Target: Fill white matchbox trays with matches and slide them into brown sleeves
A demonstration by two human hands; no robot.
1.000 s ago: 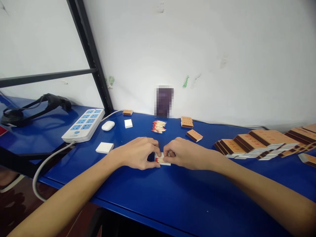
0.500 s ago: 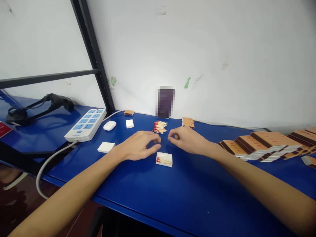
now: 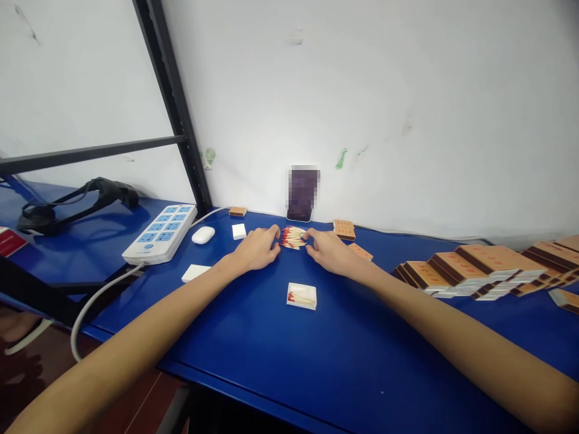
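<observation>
A small pile of red-tipped matches lies on the blue table, flanked by both hands. My left hand is at the pile's left end, thumb and fingers apart and holding nothing. At the right end, my right hand has its fingers apart, the fingertips touching or very near the match ends. Closer to me sits a white matchbox tray with several matches inside. Orange matchbox sleeves lie behind my right hand, and another orange sleeve is partly hidden by it.
Stacked matchboxes fill the right side. On the left are a power strip with a cable, a white earbud case, white box pieces and a black headset. A phone leans against the wall.
Both hands have moved forward from above the tray to the two ends of the match pile, and their fingers have spread. The tray stays in place.
</observation>
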